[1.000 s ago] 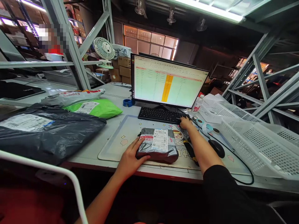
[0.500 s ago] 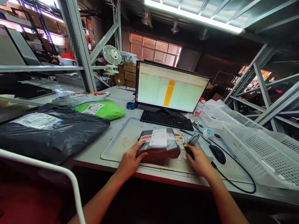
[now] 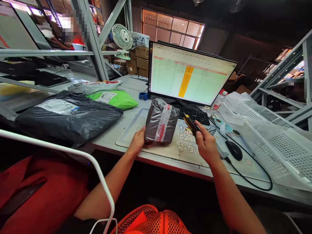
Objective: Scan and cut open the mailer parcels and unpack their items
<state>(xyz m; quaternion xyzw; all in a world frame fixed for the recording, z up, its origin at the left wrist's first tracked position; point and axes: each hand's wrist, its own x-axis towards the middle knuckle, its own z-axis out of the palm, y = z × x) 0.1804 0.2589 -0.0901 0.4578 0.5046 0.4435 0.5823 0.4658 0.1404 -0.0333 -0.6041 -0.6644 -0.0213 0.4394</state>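
Note:
My left hand [image 3: 138, 139] grips the lower left side of a grey plastic-wrapped parcel [image 3: 156, 130]. The parcel is tilted up above the desk mat [image 3: 131, 133], and a clear tape strip with red print runs down its face. In my right hand [image 3: 206, 141] is a black and yellow utility knife [image 3: 191, 123], its tip pointing up and left toward the parcel without touching it. The fingers of my right hand are wrapped round the knife handle. Behind the parcel, a black keyboard [image 3: 197, 115] is partly hidden.
A monitor [image 3: 190, 74] stands at the back. On the left lie a large black parcel [image 3: 70, 120] and a green parcel [image 3: 122, 99]. To the right are a mouse [image 3: 233, 150], its mat crossed by a black cable [image 3: 253, 185], and white plastic baskets [image 3: 275, 149]. A white tube [image 3: 60, 146] crosses the lower left.
The parcel has been turned from lying label-up to tilted upright, showing its taped face. My right hand has lifted the utility knife off the mat. The camera view has tipped downward.

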